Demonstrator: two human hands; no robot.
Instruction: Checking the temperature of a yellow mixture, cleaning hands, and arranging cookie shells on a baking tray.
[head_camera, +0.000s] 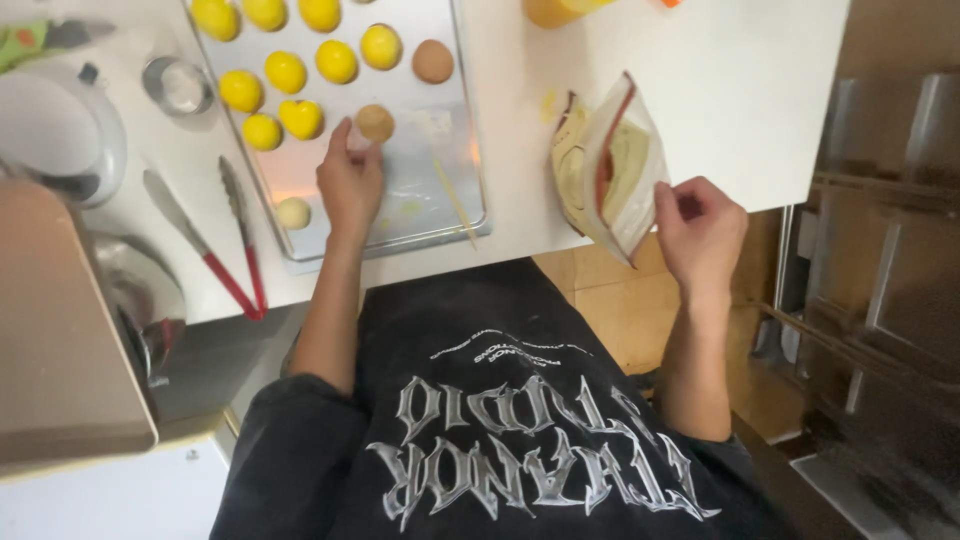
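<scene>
On the white counter (740, 80), both hands are working at the near edge. The left hand (350, 185) is lying over a metal baking tray (420, 215), fingers closed around a round tan dough ball (375, 122) held at the fingertips, just above the tray's bare sheet. Beyond the fingers, yellow balls (285, 72) are sitting in rows across the far part of the tray; one brown ball (432, 61) is resting at the end of a row, up and to the right of the fingertips. A pale ball (293, 212) is lying near the tray's left rim, just beside the wrist. A thin stick (455, 200) is lying slanted on the tray, right of the hand.

The right hand (700, 235) is pinching the edge of a clear zip bag (610, 165), thumb and fingers closed on its near corner. The bag is standing tilted on the counter, holding pale yellowish paste; it is reaching up and to the left from the fingertips.

Left of the tray, well apart from either hand, red-handled tongs (240, 250) are lying on the counter, with a small metal cup (178, 85) beyond them.
</scene>
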